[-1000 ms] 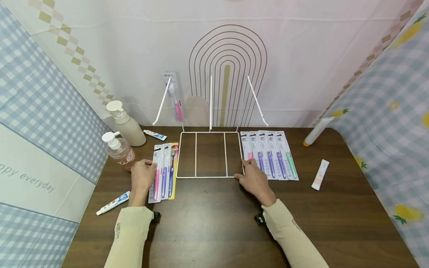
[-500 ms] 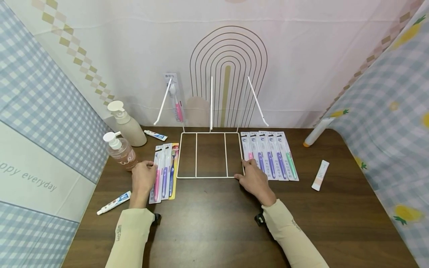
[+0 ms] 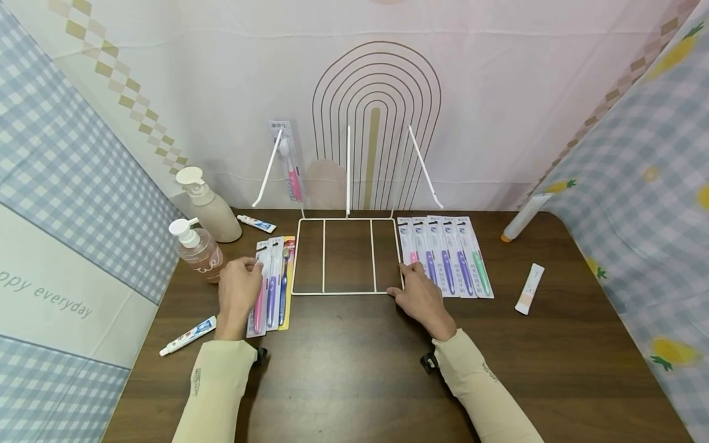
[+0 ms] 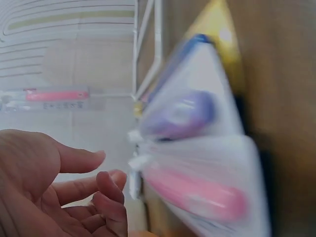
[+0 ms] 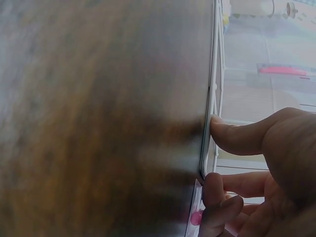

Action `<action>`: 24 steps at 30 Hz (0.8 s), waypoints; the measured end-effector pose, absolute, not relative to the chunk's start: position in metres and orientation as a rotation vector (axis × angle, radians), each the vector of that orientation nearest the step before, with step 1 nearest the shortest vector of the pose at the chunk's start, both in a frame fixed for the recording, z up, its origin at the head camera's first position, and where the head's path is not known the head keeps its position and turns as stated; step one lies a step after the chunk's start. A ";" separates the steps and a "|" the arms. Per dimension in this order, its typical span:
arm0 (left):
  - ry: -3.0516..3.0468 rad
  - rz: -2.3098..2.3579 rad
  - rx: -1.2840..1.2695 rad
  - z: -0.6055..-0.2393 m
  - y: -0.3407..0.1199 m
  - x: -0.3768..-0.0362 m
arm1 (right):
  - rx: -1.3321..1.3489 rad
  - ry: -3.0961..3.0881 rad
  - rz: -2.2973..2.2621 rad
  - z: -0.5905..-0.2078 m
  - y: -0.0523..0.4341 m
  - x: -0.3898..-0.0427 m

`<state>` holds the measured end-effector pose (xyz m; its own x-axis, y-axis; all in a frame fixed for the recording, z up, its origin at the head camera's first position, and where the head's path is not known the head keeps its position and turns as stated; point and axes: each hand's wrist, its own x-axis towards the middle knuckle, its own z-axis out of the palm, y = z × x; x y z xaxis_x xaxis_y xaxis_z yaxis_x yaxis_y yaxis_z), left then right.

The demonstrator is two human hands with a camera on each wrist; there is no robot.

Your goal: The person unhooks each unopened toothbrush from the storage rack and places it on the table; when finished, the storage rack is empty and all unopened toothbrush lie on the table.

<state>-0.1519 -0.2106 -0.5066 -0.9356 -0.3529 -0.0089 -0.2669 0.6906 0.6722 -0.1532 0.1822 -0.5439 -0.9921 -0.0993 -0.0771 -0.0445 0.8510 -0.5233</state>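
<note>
My left hand point(image 3: 238, 292) is over the left edge of the pink-handled toothbrush pack point(image 3: 258, 304), thumb and fingers apart and loosely bent. The left wrist view shows no pack between them. Beside this pack lie a purple-handled toothbrush pack point(image 3: 272, 289) and a yellow-backed pack with a dark blue toothbrush point(image 3: 284, 283). My right hand point(image 3: 418, 295) holds the front right corner of the white wire rack point(image 3: 332, 294), thumb on the front wire and fingertips at the side wire point(image 5: 212, 148). A pink toothbrush pack point(image 3: 293, 175) hangs on the rack's left hook.
Several toothbrush packs point(image 3: 448, 264) lie in a row right of the rack. Two pump bottles point(image 3: 216, 212) stand at the left, near toothpaste tubes point(image 3: 188, 336). A white tube with an orange cap point(image 3: 523, 218) and a small white tube point(image 3: 530, 289) are farther right.
My left hand has shifted slightly forward and right over the pink toothbrush pack. My right hand stays on the rack's corner, and the rack has not moved.
</note>
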 end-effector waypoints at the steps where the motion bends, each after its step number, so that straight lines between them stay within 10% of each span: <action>1: -2.775 -1.073 0.506 -0.498 -0.206 -0.153 | -0.114 2.921 -0.821 -0.542 0.182 -0.152; 24: -2.521 -1.415 0.136 -0.421 -0.184 -0.248 | -0.125 2.918 -0.857 -0.544 0.184 -0.152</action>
<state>-0.2484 -0.1837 -0.4207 -0.9652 -0.2004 0.1679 0.0388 0.5252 0.8501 -0.1518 0.1844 -0.5444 -0.9919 -0.1062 -0.0703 -0.0514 0.8385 -0.5425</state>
